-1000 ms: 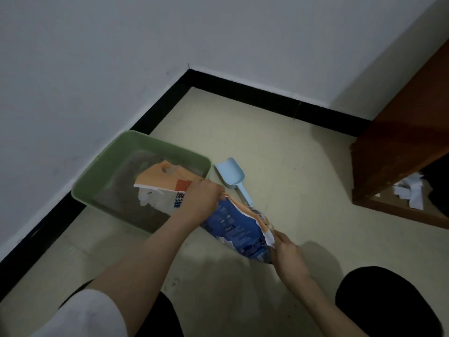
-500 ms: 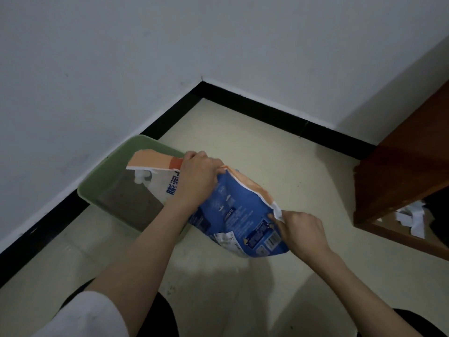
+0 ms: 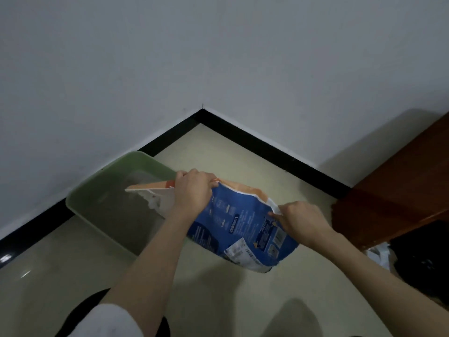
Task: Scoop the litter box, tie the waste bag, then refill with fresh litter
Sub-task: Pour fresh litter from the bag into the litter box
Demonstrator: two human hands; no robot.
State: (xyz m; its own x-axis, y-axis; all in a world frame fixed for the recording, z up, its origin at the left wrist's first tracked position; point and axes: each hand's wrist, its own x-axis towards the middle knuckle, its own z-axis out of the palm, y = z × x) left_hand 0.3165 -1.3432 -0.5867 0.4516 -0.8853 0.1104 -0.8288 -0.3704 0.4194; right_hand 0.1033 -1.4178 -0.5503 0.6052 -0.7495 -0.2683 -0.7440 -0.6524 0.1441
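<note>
The litter bag [image 3: 240, 224], blue with an orange and white top, sits at the centre of the frame, tipped so its open mouth reaches left over the green litter box [image 3: 102, 190] against the wall at middle left. Grey litter already lies in the box.

The left hand [image 3: 193, 190] is curled tight around the bag's upper edge near the mouth. The right hand [image 3: 300, 221] pinches the white corner seam at the bag's low end, right of centre.

The bag looks like soft, glossy film: it creases and sags, so it will likely flex and slip. It appears partly emptied, yet shifting granules could swing the weight suddenly. 2 holds suit it: 1 by the mouth to steer, 1 at the bottom seam to lift.
</note>
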